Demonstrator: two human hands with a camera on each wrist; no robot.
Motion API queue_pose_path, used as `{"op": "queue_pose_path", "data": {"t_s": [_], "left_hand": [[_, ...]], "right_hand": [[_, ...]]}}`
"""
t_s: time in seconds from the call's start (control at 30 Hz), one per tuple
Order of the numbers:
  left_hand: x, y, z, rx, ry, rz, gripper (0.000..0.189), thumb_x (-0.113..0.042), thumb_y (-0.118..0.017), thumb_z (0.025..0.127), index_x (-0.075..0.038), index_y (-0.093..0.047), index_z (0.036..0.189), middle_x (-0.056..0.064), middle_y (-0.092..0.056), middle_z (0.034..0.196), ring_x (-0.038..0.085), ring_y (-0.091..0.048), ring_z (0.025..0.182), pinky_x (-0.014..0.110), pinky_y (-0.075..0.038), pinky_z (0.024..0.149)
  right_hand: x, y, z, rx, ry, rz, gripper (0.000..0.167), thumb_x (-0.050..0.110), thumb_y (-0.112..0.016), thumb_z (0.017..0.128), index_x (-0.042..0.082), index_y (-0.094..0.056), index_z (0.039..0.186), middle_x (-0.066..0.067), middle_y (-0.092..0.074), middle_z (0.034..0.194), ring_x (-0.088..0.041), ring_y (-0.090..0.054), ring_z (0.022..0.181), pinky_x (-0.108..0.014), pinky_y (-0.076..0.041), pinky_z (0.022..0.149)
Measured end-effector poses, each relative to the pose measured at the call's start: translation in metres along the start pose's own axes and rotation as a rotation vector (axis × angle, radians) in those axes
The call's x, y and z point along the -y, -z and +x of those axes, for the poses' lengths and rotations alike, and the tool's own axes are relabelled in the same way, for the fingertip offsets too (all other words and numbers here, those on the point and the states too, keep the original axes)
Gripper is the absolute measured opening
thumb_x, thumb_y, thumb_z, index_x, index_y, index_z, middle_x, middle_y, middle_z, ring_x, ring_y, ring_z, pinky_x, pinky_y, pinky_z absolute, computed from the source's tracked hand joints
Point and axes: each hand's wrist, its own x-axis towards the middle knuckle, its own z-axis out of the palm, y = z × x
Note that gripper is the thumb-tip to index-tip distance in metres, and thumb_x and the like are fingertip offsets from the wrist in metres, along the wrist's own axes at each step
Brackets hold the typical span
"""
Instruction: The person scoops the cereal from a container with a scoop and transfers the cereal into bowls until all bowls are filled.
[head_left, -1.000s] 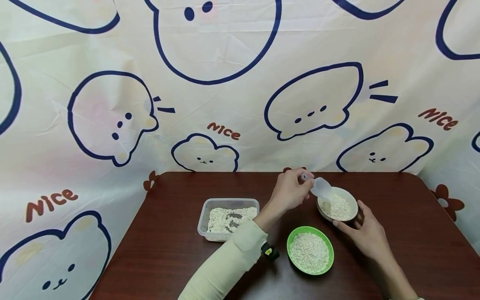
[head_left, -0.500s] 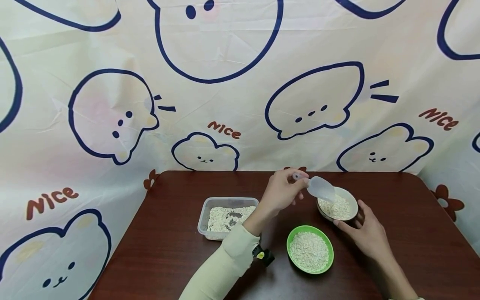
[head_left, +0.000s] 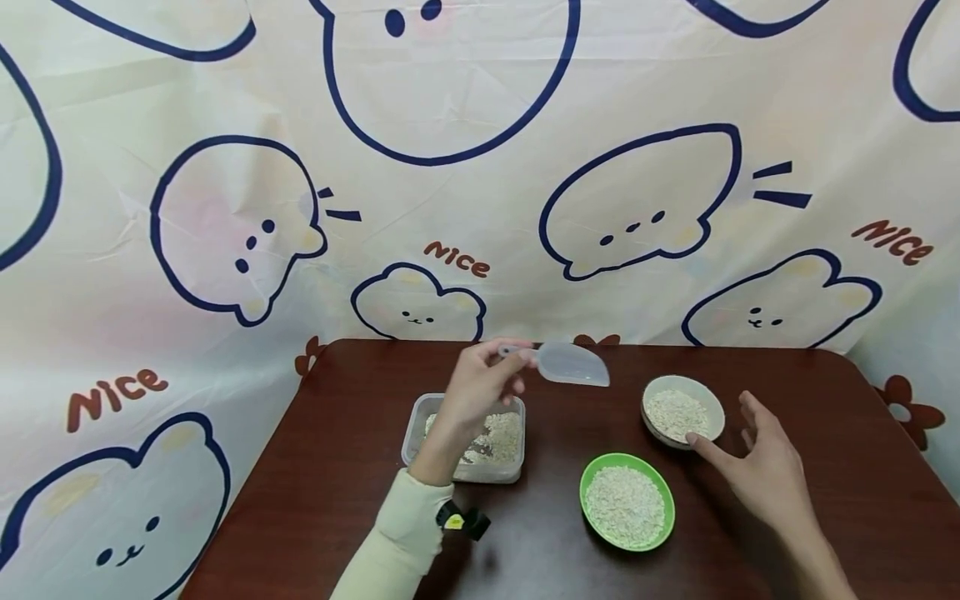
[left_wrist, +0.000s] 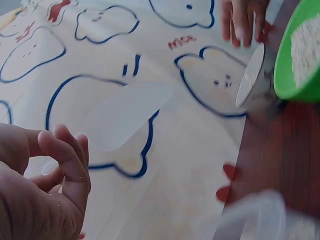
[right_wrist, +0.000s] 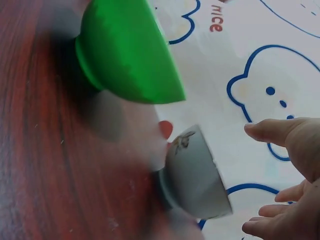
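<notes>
In the head view my left hand (head_left: pixel 476 392) pinches the handle of a clear plastic scoop (head_left: pixel 573 365), held level above the table. The left wrist view shows the scoop blade (left_wrist: pixel 127 117) with nothing visible in it. Below that hand is a clear plastic container (head_left: pixel 487 474) with a layer of pale flakes, partly hidden by the forearm. My right hand (head_left: pixel 768 467) has its fingers spread beside a white bowl (head_left: pixel 703 393) of flakes; the right wrist view shows a gap between hand and bowl. Nearer the front, a green bowl (head_left: pixel 584 500) holds more flakes.
All of this stands on a dark reddish-brown table (head_left: pixel 337 467). Behind it hangs a pale cloth (head_left: pixel 465 208) printed with blue-outlined cartoon animals, meeting the table's back edge. A black strap device (head_left: pixel 461 518) sits on the left wrist.
My left hand has carried the scoop leftward from over the white bowl to near the container. The right hand has let go of the white bowl and drawn slightly away.
</notes>
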Motion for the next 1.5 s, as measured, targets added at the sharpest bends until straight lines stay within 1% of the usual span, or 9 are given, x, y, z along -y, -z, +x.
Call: {"op": "queue_pose_path", "data": {"t_s": [0.17, 0.4, 0.6, 0.77, 0.83, 0.93, 1.13, 1.4, 1.5], "left_hand": [[0.0, 0.036, -0.013, -0.064, -0.01, 0.042, 0.025, -0.014, -0.067, 0.106, -0.002, -0.071, 0.128, -0.001, -0.077, 0.097, 0.008, -0.06, 0.061, 0.02, -0.044, 0.05], [0.004, 0.08, -0.03, -0.156, 0.02, 0.108, 0.023, -0.015, -0.067, 0.106, -0.003, -0.071, 0.126, 0.006, -0.078, 0.1, 0.01, -0.061, 0.064, 0.021, -0.045, 0.049], [0.005, 0.106, -0.043, -0.218, 0.042, 0.207, 0.024, -0.017, -0.066, 0.108, -0.005, -0.07, 0.128, 0.007, -0.078, 0.101, 0.011, -0.062, 0.064, 0.021, -0.047, 0.05], [0.006, 0.124, -0.05, -0.225, 0.076, 0.279, 0.026, -0.017, -0.066, 0.108, -0.002, -0.07, 0.128, 0.013, -0.077, 0.104, 0.012, -0.061, 0.065, 0.021, -0.047, 0.051], [0.005, 0.131, -0.053, -0.221, 0.088, 0.31, 0.026, -0.017, -0.065, 0.108, -0.001, -0.07, 0.128, 0.013, -0.077, 0.104, 0.012, -0.061, 0.066, 0.022, -0.047, 0.051], [0.005, 0.139, -0.058, -0.219, 0.102, 0.358, 0.026, -0.017, -0.064, 0.108, -0.001, -0.07, 0.128, 0.008, -0.076, 0.1, 0.014, -0.061, 0.067, 0.022, -0.047, 0.051], [0.003, 0.149, -0.063, -0.217, 0.108, 0.415, 0.026, -0.017, -0.065, 0.108, -0.001, -0.07, 0.127, 0.002, -0.076, 0.094, 0.013, -0.059, 0.065, 0.023, -0.047, 0.051], [-0.004, 0.153, -0.062, -0.12, 0.086, 0.505, 0.025, -0.014, -0.064, 0.107, 0.002, -0.071, 0.124, 0.003, -0.072, 0.087, 0.016, -0.057, 0.062, 0.024, -0.045, 0.047], [-0.006, 0.155, -0.062, -0.106, 0.085, 0.529, 0.024, -0.013, -0.063, 0.107, 0.002, -0.072, 0.123, 0.004, -0.072, 0.088, 0.017, -0.057, 0.061, 0.024, -0.046, 0.047]], "right_hand": [[0.01, 0.001, -0.006, -0.022, 0.03, 0.005, 0.113, 0.045, -0.082, 0.095, 0.001, -0.012, 0.171, -0.031, -0.023, 0.174, -0.062, -0.044, 0.144, -0.067, -0.045, 0.109], [0.029, -0.006, -0.013, -0.018, 0.072, 0.021, 0.111, 0.044, -0.084, 0.094, 0.003, -0.016, 0.171, -0.028, -0.027, 0.174, -0.057, -0.046, 0.146, -0.059, -0.044, 0.109], [0.048, -0.019, -0.017, 0.03, 0.13, 0.041, 0.11, 0.045, -0.085, 0.093, 0.005, -0.018, 0.171, -0.027, -0.028, 0.174, -0.059, -0.046, 0.145, -0.063, -0.046, 0.111], [0.064, -0.033, -0.019, 0.078, 0.179, 0.045, 0.111, 0.048, -0.086, 0.091, 0.004, -0.021, 0.17, -0.028, -0.029, 0.173, -0.06, -0.047, 0.144, -0.067, -0.048, 0.112], [0.07, -0.039, -0.021, 0.098, 0.205, 0.053, 0.111, 0.047, -0.085, 0.091, 0.004, -0.021, 0.17, -0.028, -0.029, 0.173, -0.058, -0.047, 0.145, -0.066, -0.048, 0.112], [0.078, -0.048, -0.024, 0.125, 0.244, 0.08, 0.109, 0.044, -0.086, 0.092, 0.003, -0.022, 0.17, -0.027, -0.03, 0.173, -0.055, -0.046, 0.148, -0.06, -0.048, 0.115], [0.094, -0.067, -0.029, 0.19, 0.249, 0.103, 0.108, 0.043, -0.087, 0.091, 0.004, -0.025, 0.169, -0.024, -0.032, 0.173, -0.053, -0.046, 0.15, -0.059, -0.048, 0.116], [0.113, -0.098, -0.037, 0.217, 0.304, 0.088, 0.103, 0.032, -0.091, 0.088, 0.003, -0.031, 0.167, -0.022, -0.036, 0.171, -0.049, -0.052, 0.147, -0.057, -0.053, 0.112], [0.118, -0.111, -0.039, 0.233, 0.319, 0.098, 0.104, 0.031, -0.093, 0.086, 0.004, -0.033, 0.166, -0.022, -0.038, 0.17, -0.047, -0.054, 0.145, -0.055, -0.054, 0.111]]}}
